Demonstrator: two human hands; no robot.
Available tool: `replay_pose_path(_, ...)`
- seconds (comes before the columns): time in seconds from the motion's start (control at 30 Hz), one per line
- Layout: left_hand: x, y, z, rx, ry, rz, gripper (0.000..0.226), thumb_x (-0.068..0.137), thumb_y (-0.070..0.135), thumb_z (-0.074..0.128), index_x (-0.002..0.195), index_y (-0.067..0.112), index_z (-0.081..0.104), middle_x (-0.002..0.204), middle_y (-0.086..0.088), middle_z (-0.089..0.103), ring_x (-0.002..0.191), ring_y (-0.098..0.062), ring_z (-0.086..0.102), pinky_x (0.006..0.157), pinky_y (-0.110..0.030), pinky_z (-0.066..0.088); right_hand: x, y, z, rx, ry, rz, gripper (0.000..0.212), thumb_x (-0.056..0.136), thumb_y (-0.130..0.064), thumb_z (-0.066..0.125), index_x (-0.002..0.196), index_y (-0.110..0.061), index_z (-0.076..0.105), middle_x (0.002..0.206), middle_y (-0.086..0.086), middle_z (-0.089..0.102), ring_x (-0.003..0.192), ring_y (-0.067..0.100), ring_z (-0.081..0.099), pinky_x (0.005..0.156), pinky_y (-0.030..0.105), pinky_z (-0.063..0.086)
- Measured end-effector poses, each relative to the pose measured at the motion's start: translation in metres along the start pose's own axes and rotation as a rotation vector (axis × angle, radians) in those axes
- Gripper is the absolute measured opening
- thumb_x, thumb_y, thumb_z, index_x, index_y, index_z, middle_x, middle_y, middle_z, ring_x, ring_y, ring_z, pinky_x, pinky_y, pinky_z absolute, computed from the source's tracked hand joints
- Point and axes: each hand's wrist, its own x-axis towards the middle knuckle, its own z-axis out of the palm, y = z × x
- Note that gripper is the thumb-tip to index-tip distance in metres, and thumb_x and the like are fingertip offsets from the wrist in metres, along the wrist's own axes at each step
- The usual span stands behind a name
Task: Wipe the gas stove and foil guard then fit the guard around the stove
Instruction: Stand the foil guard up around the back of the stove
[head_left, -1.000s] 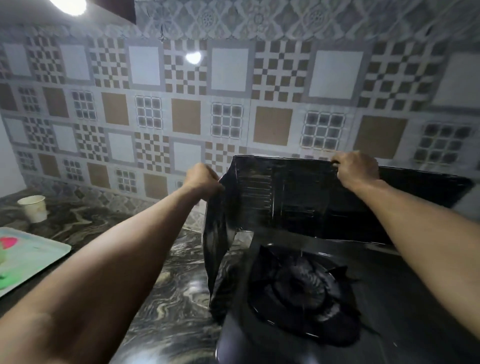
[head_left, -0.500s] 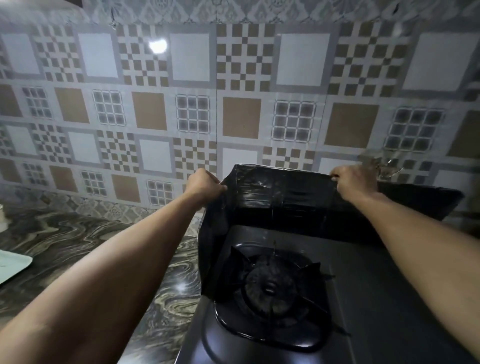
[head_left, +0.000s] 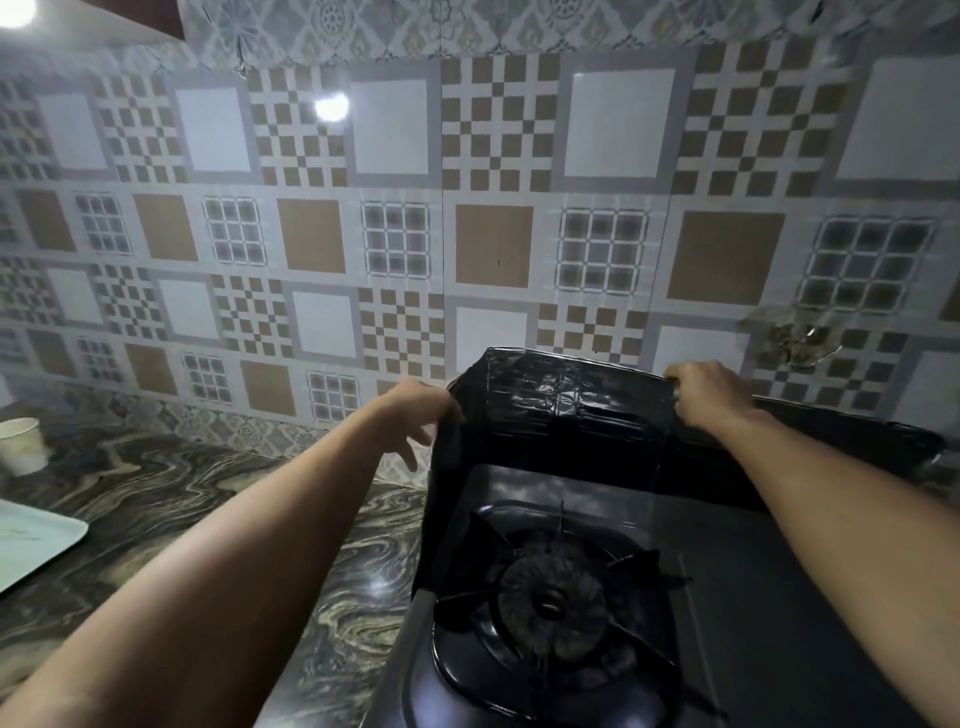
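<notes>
While right hand grips foil guard rim, left hand fingers loosely spread beside it.

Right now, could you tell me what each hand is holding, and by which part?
The right hand grips the foil guard by its back panel's top edge. The left hand, fingers loose, holds nothing, beside its left corner.

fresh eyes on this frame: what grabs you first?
The crinkled black foil guard standing around the back and left of the black gas stove, its top edge gripped by the right hand, while the left hand sits at its left corner with fingers loosening. Then the round black burner at lower centre, and the brown-and-white patterned wall tiles filling the background.
</notes>
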Motion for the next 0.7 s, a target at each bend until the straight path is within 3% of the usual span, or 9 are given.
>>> replay_pose_path(0.07, -0.001, -0.004, -0.002, -0.071, -0.107, -0.050, 0.017, 0.082, 0.007, 0.057, 0.094, 0.000, 0.065, 0.109, -0.023, 0.066, 0.098, -0.040, 0.065, 0.081, -0.060, 0.054, 0.004, -0.002, 0.000, 0.043, 0.016, 0.016, 0.036, 0.081, 0.002, 0.056, 0.107, -0.018, 0.070, 0.105, 0.014, 0.067, 0.095, 0.035, 0.062, 0.069, 0.031, 0.042)
replay_pose_path(0.13, 0.000, -0.005, -0.002, -0.123, -0.146, -0.066, 0.020, 0.084, 0.007, 0.053, 0.097, -0.003, 0.064, 0.106, -0.027, 0.068, 0.097, -0.042, 0.067, 0.089, -0.059, 0.051, 0.007, -0.006, 0.000, 0.083, 0.041, 0.023, 0.037, 0.081, 0.003, 0.056, 0.110, -0.017, 0.069, 0.107, 0.015, 0.067, 0.097, 0.035, 0.061, 0.071, 0.032, 0.045)
replay_pose_path(0.27, -0.003, -0.002, 0.002, -0.172, -0.161, -0.045, 0.018, 0.088, 0.010, 0.048, 0.088, -0.002, 0.062, 0.079, -0.020, 0.068, 0.072, -0.033, 0.068, 0.081, -0.048, 0.056, 0.007, -0.014, 0.005, 0.115, 0.036, 0.011, 0.039, 0.082, 0.003, 0.058, 0.114, -0.017, 0.069, 0.109, 0.013, 0.067, 0.098, 0.034, 0.061, 0.078, 0.034, 0.050)
replay_pose_path(0.4, -0.004, 0.000, 0.006, -0.186, -0.201, -0.051, 0.023, 0.091, 0.014, 0.044, 0.096, -0.001, 0.062, 0.097, -0.023, 0.065, 0.095, -0.039, 0.065, 0.093, -0.057, 0.050, 0.005, -0.015, 0.010, 0.121, 0.041, 0.005, 0.039, 0.081, 0.004, 0.056, 0.110, -0.017, 0.069, 0.105, 0.014, 0.067, 0.094, 0.035, 0.060, 0.070, 0.032, 0.043)
replay_pose_path(0.47, -0.008, 0.002, 0.007, -0.160, -0.193, -0.061, 0.024, 0.087, 0.016, 0.045, 0.088, 0.000, 0.063, 0.096, -0.023, 0.065, 0.093, -0.040, 0.065, 0.088, -0.061, 0.051, 0.004, -0.013, 0.011, 0.115, 0.036, 0.004, 0.039, 0.081, 0.004, 0.056, 0.110, -0.018, 0.069, 0.105, 0.014, 0.067, 0.093, 0.035, 0.060, 0.071, 0.033, 0.045)
replay_pose_path(0.53, -0.013, 0.005, 0.007, -0.113, -0.146, -0.061, 0.026, 0.075, 0.020, 0.047, 0.079, 0.001, 0.065, 0.092, -0.023, 0.065, 0.084, -0.043, 0.066, 0.067, -0.063, 0.055, 0.003, -0.012, 0.012, 0.115, 0.033, 0.006, 0.040, 0.081, 0.004, 0.055, 0.111, -0.018, 0.069, 0.104, 0.014, 0.067, 0.093, 0.035, 0.060, 0.073, 0.035, 0.047)
replay_pose_path(0.6, -0.017, 0.007, 0.006, -0.076, -0.101, -0.062, 0.030, 0.071, 0.022, 0.050, 0.085, 0.000, 0.065, 0.102, -0.027, 0.062, 0.087, -0.049, 0.063, 0.055, -0.062, 0.055, 0.002, -0.013, 0.012, 0.110, 0.047, 0.002, 0.038, 0.081, 0.003, 0.055, 0.109, -0.017, 0.069, 0.102, 0.015, 0.067, 0.091, 0.036, 0.060, 0.071, 0.034, 0.046)
replay_pose_path(0.7, -0.020, 0.009, 0.006, -0.069, -0.049, -0.056, 0.028, 0.060, 0.013, 0.063, 0.085, 0.002, 0.063, 0.106, -0.022, 0.061, 0.094, -0.053, 0.061, 0.057, -0.061, 0.056, 0.001, -0.016, 0.014, 0.107, 0.072, -0.005, 0.037, 0.082, 0.001, 0.057, 0.111, -0.018, 0.069, 0.104, 0.015, 0.067, 0.092, 0.036, 0.060, 0.070, 0.033, 0.044)
